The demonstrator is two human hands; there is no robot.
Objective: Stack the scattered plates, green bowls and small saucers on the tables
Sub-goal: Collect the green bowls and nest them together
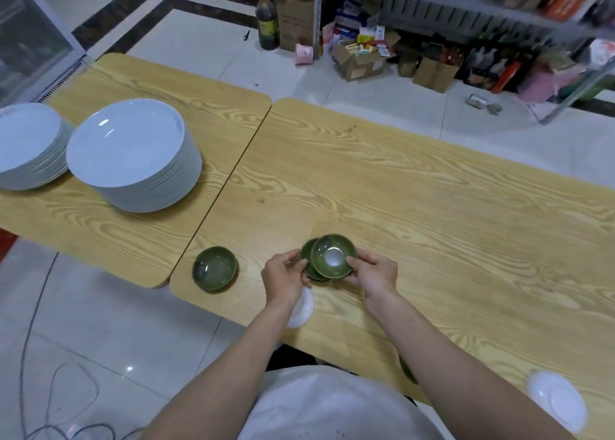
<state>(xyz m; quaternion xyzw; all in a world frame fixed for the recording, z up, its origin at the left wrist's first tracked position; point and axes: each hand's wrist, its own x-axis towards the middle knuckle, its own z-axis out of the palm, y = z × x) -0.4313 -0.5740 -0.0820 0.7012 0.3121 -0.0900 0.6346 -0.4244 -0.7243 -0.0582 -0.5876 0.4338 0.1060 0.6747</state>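
Note:
My right hand (376, 274) holds a green bowl (333, 256) tilted over a second green bowl (307, 256), which my left hand (284, 278) steadies from the left side. Both bowls are near the front edge of the right wooden table (432, 206). A third green bowl (215, 268) rests alone at that table's front left corner. One small white saucer (301, 308) lies partly under my left wrist. Another white saucer (559, 403) sits at the near right. A green rim (407, 369) peeks out beside my right forearm. Two tall stacks of white plates (133, 153) (28, 146) stand on the left table.
The left wooden table (206, 106) butts against the right one with a narrow gap. Behind them are cardboard boxes (359, 58), a dark bottle (267, 23) and a metal shelf rack (466, 13) full of goods. Cables (33, 323) trail over the tiled floor at the near left.

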